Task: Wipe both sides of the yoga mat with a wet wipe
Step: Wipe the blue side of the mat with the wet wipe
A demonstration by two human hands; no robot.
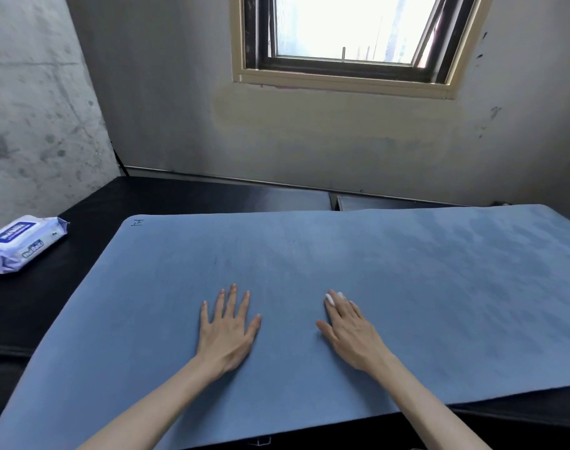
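A blue yoga mat (390, 271) lies flat across a black surface and fills most of the view. My left hand (226, 329) rests palm down on the mat with fingers spread and straight. My right hand (348, 332) also lies flat on the mat, a little to the right, fingers straight; something small and white shows at its fingertips, and I cannot tell whether it is a wipe. A white and blue pack of wet wipes (20, 243) lies on the black surface at the far left, apart from both hands. Darker damp-looking patches mark the mat's right part.
The black surface (82, 222) extends past the mat on the left and behind it. A grey wall with a window (345, 37) rises straight behind, and a concrete wall stands at the left. The mat's near edge overhangs towards me.
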